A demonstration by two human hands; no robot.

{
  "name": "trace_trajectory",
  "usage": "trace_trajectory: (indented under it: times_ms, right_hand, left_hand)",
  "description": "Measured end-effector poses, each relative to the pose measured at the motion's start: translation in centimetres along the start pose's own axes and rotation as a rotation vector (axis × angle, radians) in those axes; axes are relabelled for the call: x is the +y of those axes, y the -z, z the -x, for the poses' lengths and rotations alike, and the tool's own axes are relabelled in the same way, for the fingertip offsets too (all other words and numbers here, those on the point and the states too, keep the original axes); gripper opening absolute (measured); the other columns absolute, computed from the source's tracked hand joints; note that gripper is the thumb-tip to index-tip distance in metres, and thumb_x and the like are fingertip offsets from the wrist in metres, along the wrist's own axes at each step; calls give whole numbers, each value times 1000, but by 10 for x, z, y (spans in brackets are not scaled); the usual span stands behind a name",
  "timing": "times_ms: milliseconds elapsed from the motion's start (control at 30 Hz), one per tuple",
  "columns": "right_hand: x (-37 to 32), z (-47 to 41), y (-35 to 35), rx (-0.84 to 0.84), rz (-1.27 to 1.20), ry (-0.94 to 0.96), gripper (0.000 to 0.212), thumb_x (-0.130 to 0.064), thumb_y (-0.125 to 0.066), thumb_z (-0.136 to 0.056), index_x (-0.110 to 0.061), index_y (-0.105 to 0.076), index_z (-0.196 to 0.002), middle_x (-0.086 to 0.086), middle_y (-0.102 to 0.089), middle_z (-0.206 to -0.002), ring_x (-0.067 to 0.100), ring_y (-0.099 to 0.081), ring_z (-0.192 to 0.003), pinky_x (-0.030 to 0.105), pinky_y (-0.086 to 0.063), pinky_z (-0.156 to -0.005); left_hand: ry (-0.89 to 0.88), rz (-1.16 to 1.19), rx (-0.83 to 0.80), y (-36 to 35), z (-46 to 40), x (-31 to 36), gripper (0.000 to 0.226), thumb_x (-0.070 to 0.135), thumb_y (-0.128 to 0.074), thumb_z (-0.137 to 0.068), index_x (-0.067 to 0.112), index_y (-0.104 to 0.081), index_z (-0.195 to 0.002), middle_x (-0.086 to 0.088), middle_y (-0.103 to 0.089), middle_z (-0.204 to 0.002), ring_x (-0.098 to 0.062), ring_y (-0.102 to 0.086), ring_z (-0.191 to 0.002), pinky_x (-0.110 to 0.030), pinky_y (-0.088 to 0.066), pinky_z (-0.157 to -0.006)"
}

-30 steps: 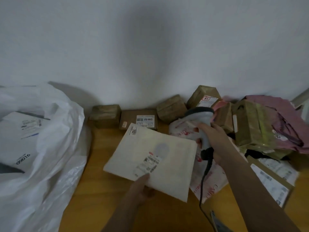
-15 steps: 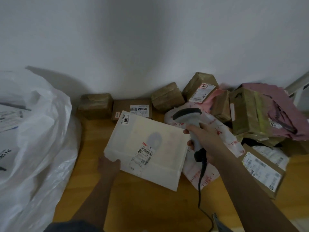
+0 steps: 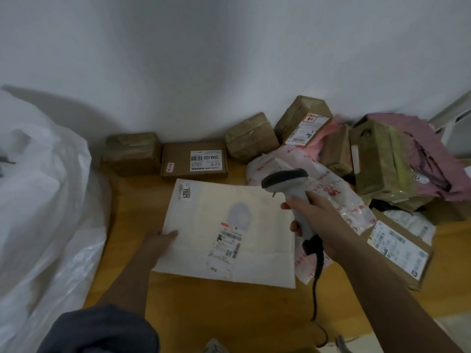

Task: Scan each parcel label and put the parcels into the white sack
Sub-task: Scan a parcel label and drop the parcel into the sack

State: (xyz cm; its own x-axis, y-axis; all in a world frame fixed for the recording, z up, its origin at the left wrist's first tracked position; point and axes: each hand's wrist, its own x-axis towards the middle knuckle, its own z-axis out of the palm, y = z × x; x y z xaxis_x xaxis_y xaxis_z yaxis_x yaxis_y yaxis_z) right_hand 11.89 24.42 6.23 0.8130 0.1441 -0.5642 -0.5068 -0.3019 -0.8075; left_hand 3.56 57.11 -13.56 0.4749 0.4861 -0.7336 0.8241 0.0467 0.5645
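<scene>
White flat mailer (image 3: pixel 229 233) lay label-up mid-bench, its far edge just short of the boxes along the wall-side edge. Looked thin, light and floppy, paper or soft poly skin, probably slick on the wood. It would sag if lifted by one corner; better to pinch an edge or slide the fingers under and carry it flat. Keep the grip off the label (image 3: pixel 226 244), which sat on the near half, right of centre.

Left hand (image 3: pixel 159 242) was at the mailer's left edge, thumb on top pressing it down; the other fingers were hidden, so I couldn't tell if they were under it. I read it as steadying, not lifting.

Right hand (image 3: pixel 314 222) had its fingers wrapped round the grip of the corded scanner (image 3: pixel 288 182), held above the mailer's far right corner with the head aimed left and down toward the label. No beam visible, so I couldn't tell whether a scan had fired.

White sack (image 3: pixel 43 212) stood open off the left edge of the bench, near the mailer. Judged it an easy slide-and-drop to the left once scanned.

Unsorted parcels were piled at the far right corner: taped brown boxes (image 3: pixel 251 137), a flat brown box (image 3: pixel 193 160) with its barcode facing up, a red-printed poly bag (image 3: pixel 334 200) partly under the mailer's right edge, and pink bags (image 3: pixel 418 149).
</scene>
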Motion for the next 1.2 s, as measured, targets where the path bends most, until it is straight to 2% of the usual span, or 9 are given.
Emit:
trace_trajectory:
  times_ms: [133, 267, 400, 500, 600, 733, 933, 1100, 1200]
  right_hand:
    - [-13, 4, 0, -13, 2, 9, 31, -34, -59, -95, -22, -54, -123, 4, -64, -109, 15, -58, -63, 29, -51, -64]
    - [-26, 12, -3, 18, -29, 58, 26, -33, -59, -95, -22, -57, -118, 5, -65, -105, 15, -59, -62, 28, -51, -62]
    - [-38, 21, -5, 9, -67, 91, 9, -29, -55, -97, -24, -59, -104, 11, -63, -103, 18, -59, -63, 25, -52, -55]
    - [-43, 22, -6, 0, -21, 98, 10, -27, -53, -99, -21, -60, -101, 9, -59, -88, 11, -57, -53, 19, -47, -43]
    - [-45, 24, -6, -62, -9, 56, 21, -29, -53, -98, -12, -62, -108, 8, -58, -76, 11, -55, -48, 23, -45, -45]
    - [-52, 31, -2, -189, 74, 30, 22, -36, -53, -98, -19, -61, -109, 7, -60, -76, 15, -56, -55, 26, -46, -52]
    - [-64, 40, -2, -259, 217, 63, 23, -41, -52, -98, -23, -61, -107, 8, -64, -109, 22, -60, -81, 34, -49, -75]
    - [-75, 44, -2, -200, 162, 56, 26, -29, -46, -102, -9, -55, -90, 5, -54, -74, 12, -49, -52, 21, -40, -48]
    - [-81, 49, 3, -171, 124, 60, 21, -31, -50, -101, -12, -57, -98, 4, -57, -79, 11, -51, -52, 19, -42, -45]
  left_hand:
    - [-11, 175, -81, 16, 15, -3, 41, 23, -63, -94, 5, -55, -131, -13, -59, -127, -34, -57, -110, -53, -47, -99]
    - [-31, 490, -100, 25, 38, -2, 28, 13, -53, -99, 3, -55, -125, -9, -61, -113, -31, -56, -103, -48, -45, -90]
    - [-29, 756, -51, 17, 54, -8, 30, 9, -49, -100, 7, -50, -130, -12, -54, -126, -32, -52, -111, -50, -42, -92]
    - [28, 760, -14, 1, 66, -20, 39, 11, -48, -101, 6, -44, -139, -11, -52, -132, -34, -49, -120, -56, -40, -100]
    - [58, 747, -25, -15, 77, -30, 43, 13, -53, -99, 6, -44, -141, -13, -51, -141, -39, -49, -126, -60, -38, -105]
    - [58, 790, -36, -27, 93, -25, 38, 8, -49, -101, 6, -45, -138, -12, -56, -124, -41, -50, -125, -60, -39, -104]
    - [25, 851, -104, -28, 104, -22, 37, 2, -50, -98, 12, -49, -134, -18, -57, -134, -42, -54, -120, -66, -39, -102]
    - [3, 887, -119, -31, 112, -19, 45, -4, -47, -97, 10, -44, -140, -19, -56, -134, -42, -55, -119, -65, -41, -100]
    - [8, 899, -108, -32, 113, -18, 49, -4, -48, -96, 11, -42, -143, -19, -54, -136, -43, -52, -122, -67, -40, -100]
